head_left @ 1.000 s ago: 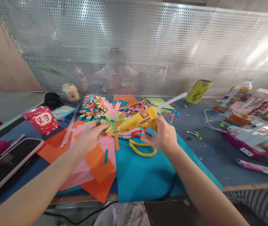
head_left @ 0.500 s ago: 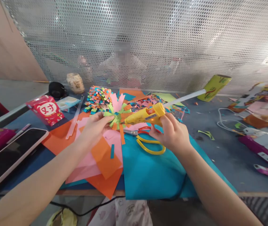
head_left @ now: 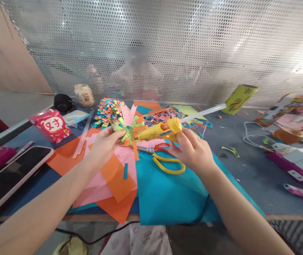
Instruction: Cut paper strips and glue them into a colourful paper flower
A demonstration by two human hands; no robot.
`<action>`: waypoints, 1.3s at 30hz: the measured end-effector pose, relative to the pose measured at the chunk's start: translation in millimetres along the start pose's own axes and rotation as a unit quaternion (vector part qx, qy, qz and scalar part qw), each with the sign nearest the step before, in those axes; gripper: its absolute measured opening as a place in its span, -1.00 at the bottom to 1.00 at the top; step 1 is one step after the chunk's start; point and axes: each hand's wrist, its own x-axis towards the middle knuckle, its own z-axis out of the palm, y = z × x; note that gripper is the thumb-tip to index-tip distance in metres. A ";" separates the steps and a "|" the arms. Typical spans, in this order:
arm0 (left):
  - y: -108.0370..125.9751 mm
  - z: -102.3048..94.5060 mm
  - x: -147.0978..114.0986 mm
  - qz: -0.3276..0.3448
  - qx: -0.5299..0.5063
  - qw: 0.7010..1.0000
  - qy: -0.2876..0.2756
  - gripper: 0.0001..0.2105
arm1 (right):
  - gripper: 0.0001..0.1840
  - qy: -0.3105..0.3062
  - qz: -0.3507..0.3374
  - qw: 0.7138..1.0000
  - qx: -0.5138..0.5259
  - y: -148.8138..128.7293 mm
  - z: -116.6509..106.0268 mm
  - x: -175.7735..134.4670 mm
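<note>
Pinched in my left hand (head_left: 107,143) is a paper flower (head_left: 128,131) of green and orange strips, with pink strips at its back. My right hand (head_left: 192,150) is wrapped round a yellow hot glue gun (head_left: 162,130), whose nozzle points left at the flower's right side. A white glue stick (head_left: 203,113) juts from the gun's rear. Beneath both hands lie scissors (head_left: 168,164) with yellow and red handles, partly covered by my right hand. They rest on blue paper (head_left: 172,198) beside pink paper (head_left: 95,187) and orange paper (head_left: 119,173).
Behind the flower sit a fringed paper ball (head_left: 108,109) and paper scraps (head_left: 167,115). To the left are a red packet (head_left: 50,124), a phone (head_left: 15,177) and clear glue sticks (head_left: 83,136). A yellow-green tube (head_left: 241,99) and a purple power strip (head_left: 292,168) are at right. A perforated metal panel (head_left: 183,46) closes the back.
The glue gun's nozzle has shifted slightly off the flower's centre to its right side. My left hand keeps its hold, and the flower has turned or tilted a little. The view has moved slightly.
</note>
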 end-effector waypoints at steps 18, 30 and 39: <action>0.5 3.5 -3.2 0.002 0.001 1.000 0.005 -0.80 | -0.75 0.034 -0.030 0.999 -0.013 -2.5 -1.9 2.1; 1.3 3.0 -1.7 0.007 -0.007 1.000 0.022 -0.75 | -0.70 0.110 -0.085 0.989 -0.044 -2.3 -5.4 6.6; -2.3 1.9 -3.1 0.007 0.005 1.000 -0.009 -0.77 | -0.69 0.107 -0.076 0.990 -0.049 -1.9 -3.5 4.9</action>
